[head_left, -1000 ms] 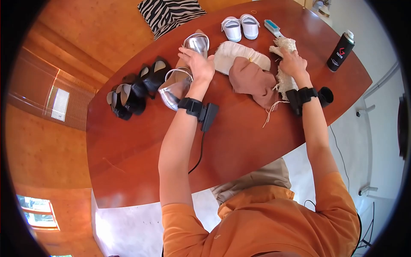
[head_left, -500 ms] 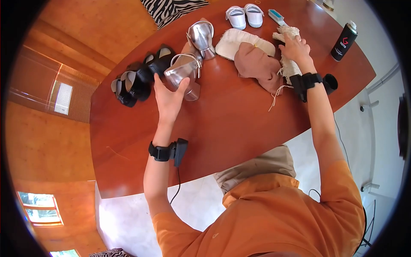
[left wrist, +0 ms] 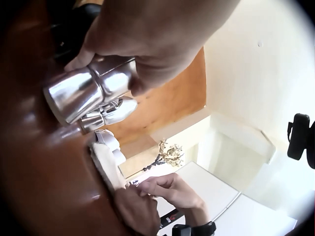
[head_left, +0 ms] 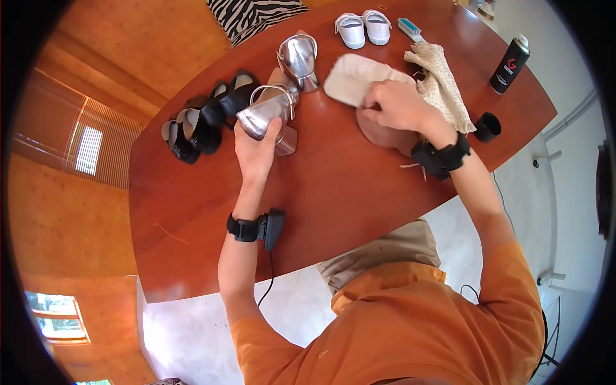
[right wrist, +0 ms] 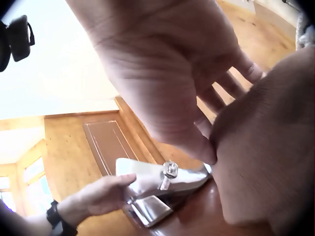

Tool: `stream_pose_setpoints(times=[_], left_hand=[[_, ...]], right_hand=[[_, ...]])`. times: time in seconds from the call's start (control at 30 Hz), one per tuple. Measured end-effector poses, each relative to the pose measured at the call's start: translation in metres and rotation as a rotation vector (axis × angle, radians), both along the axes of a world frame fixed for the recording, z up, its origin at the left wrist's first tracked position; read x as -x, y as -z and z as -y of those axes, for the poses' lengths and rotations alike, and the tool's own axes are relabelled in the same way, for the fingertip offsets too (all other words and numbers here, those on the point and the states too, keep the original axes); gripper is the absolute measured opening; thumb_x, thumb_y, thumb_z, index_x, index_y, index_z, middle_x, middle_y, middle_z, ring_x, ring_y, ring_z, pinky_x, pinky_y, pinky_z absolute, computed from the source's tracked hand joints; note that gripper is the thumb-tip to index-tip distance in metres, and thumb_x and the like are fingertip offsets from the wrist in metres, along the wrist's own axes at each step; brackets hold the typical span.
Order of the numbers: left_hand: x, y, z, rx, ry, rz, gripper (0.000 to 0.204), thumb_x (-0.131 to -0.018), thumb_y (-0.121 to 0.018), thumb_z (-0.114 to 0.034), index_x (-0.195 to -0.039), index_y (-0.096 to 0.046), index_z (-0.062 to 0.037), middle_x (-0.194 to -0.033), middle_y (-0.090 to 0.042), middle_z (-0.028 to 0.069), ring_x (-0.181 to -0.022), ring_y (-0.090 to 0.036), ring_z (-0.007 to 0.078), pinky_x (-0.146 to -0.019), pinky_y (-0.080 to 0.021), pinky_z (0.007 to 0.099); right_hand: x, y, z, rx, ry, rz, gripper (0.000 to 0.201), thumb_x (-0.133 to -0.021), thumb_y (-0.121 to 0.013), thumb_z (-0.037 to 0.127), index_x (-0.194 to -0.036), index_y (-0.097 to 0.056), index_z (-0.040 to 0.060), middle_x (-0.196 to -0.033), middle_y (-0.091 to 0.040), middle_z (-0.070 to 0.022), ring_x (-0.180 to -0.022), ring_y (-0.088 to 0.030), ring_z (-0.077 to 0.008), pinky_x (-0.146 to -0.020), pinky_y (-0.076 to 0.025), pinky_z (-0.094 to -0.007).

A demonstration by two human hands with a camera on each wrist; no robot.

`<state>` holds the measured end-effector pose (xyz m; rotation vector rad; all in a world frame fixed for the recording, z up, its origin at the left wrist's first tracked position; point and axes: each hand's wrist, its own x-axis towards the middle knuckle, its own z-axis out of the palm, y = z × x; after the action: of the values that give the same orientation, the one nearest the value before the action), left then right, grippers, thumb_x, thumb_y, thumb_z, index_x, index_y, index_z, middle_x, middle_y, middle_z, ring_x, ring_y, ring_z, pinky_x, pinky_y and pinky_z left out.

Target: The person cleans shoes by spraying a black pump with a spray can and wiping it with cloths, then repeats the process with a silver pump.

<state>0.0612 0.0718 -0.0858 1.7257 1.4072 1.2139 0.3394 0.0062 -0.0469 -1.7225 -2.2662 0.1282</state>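
Note:
My left hand (head_left: 255, 151) grips the nearer silver high-heeled shoe (head_left: 262, 119) round its back, thumb on one side and fingers on the other. In the left wrist view its shiny block heel (left wrist: 74, 96) stands at the table. The other silver shoe (head_left: 299, 56) stands just behind it. With fingers curled, my right hand (head_left: 401, 108) pinches a dusty-pink drawstring pouch (head_left: 385, 136), which hangs bunched below the hand. In the right wrist view the pouch (right wrist: 275, 142) hides the fingertips. A cream pad (head_left: 353, 80) lies just behind the pouch.
Black shoes (head_left: 199, 131) stand to the left on the table (head_left: 333, 212). Small white shoes (head_left: 362, 31) and a blue-bristled brush (head_left: 409, 29) are at the back. Toward the right are a cream textured cloth (head_left: 447, 83), a black spray can (head_left: 510, 66) and a black cap (head_left: 487, 127).
My left hand drew back from between the silver shoes and took hold of the nearer one's heel end. My right hand left the cream textured cloth and moved left to grasp the pink pouch.

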Motion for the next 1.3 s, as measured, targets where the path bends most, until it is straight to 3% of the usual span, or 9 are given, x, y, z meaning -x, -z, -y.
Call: stream_pose_setpoints(times=[0.07,0.23,0.47,0.73,0.8,1.07,1.17,1.2,1.3], left_hand=[[0.009,0.005,0.003,0.085,0.051,0.28,0.065,-0.073,-0.077,-0.029,-0.121,-0.045,0.0027,-0.11,-0.057,0.014,-0.099,-0.057,0.0201,-0.085,-0.047,0.0311],[0.033,-0.031,0.037,0.404,0.112,0.496,0.047,-0.087,-0.06,-0.032,-0.117,-0.048,0.0015,-0.104,-0.06,0.0102,-0.086,-0.063,0.0185,-0.07,-0.053,0.0339],[0.048,-0.041,0.061,0.469,0.256,0.73,0.047,-0.089,-0.055,-0.029,-0.121,-0.045,0.0044,-0.108,-0.059,0.0138,-0.091,-0.063,0.0227,-0.073,-0.057,0.0382],[0.036,-0.032,0.068,0.505,0.317,0.65,0.051,-0.089,-0.057,-0.032,-0.12,-0.046,0.0062,-0.107,-0.059,0.0146,-0.092,-0.063,0.0227,-0.075,-0.055,0.0374],[0.035,-0.034,0.067,0.529,0.333,0.62,0.051,-0.09,-0.053,-0.033,-0.124,-0.042,0.0032,-0.113,-0.057,0.0134,-0.096,-0.061,0.0223,-0.077,-0.055,0.0372],[0.035,-0.037,0.069,0.561,0.347,0.596,0.053,-0.092,-0.049,-0.036,-0.129,-0.038,-0.0003,-0.118,-0.056,0.0125,-0.101,-0.06,0.0217,-0.079,-0.053,0.0363],[0.039,-0.036,0.068,0.577,0.35,0.6,0.053,-0.092,-0.049,-0.037,-0.129,-0.038,-0.0008,-0.118,-0.056,0.0128,-0.103,-0.06,0.0219,-0.081,-0.053,0.0366],[0.039,-0.035,0.068,0.588,0.345,0.611,0.053,-0.092,-0.049,-0.038,-0.129,-0.038,-0.0011,-0.119,-0.055,0.0126,-0.103,-0.059,0.022,-0.081,-0.053,0.0369],[0.04,-0.033,0.067,0.589,0.35,0.653,0.053,-0.092,-0.048,-0.038,-0.129,-0.037,-0.0017,-0.12,-0.055,0.0124,-0.104,-0.059,0.0222,-0.082,-0.052,0.0375]], right_hand=[[0.004,-0.03,0.005,0.256,0.22,0.115,0.028,-0.079,-0.062,0.033,-0.079,-0.065,0.0052,-0.093,-0.06,-0.0101,-0.093,-0.057,-0.0299,-0.076,-0.046,-0.0441],[0.008,-0.007,-0.034,0.236,0.208,0.133,0.069,-0.071,-0.071,0.034,-0.129,-0.042,0.0086,-0.124,-0.045,-0.0167,-0.116,-0.043,-0.0346,-0.088,-0.041,-0.0451],[-0.009,0.022,-0.063,0.328,0.092,0.172,0.047,-0.075,-0.061,0.02,-0.118,-0.051,0.0052,-0.107,-0.058,-0.0226,-0.102,-0.054,-0.0368,-0.088,-0.044,-0.0424],[-0.034,-0.026,-0.048,-0.274,0.19,-0.318,0.031,-0.084,-0.049,0.014,-0.112,-0.052,0.0014,-0.092,-0.059,-0.022,-0.085,-0.055,-0.0365,-0.075,-0.044,-0.0391],[-0.018,-0.051,-0.042,-0.804,-0.025,-0.528,0.031,-0.083,-0.049,0.003,-0.114,-0.052,0.0014,-0.107,-0.055,-0.0119,-0.088,-0.059,-0.022,-0.08,-0.047,-0.0329],[0.034,-0.1,0.019,-0.643,0.012,-0.564,0.036,-0.089,-0.043,0.009,-0.122,-0.046,-0.0044,-0.112,-0.057,-0.021,-0.099,-0.057,-0.0258,-0.085,-0.045,-0.0328],[0.036,-0.066,0.003,-0.513,0.121,-0.335,0.032,-0.084,-0.049,0.011,-0.115,-0.051,0.0012,-0.093,-0.058,-0.022,-0.088,-0.056,-0.036,-0.077,-0.045,-0.0398],[0.045,-0.056,0.002,-0.757,0.014,-0.25,0.034,-0.08,-0.051,0.012,-0.112,-0.049,-0.0003,-0.094,-0.059,-0.0196,-0.086,-0.056,-0.0366,-0.073,-0.046,-0.046],[0.066,-0.032,0.008,-0.535,-0.101,-0.267,0.04,-0.076,-0.052,0.001,-0.115,-0.047,-0.0006,-0.116,-0.053,-0.0194,-0.1,-0.051,-0.0369,-0.082,-0.047,-0.0444]])
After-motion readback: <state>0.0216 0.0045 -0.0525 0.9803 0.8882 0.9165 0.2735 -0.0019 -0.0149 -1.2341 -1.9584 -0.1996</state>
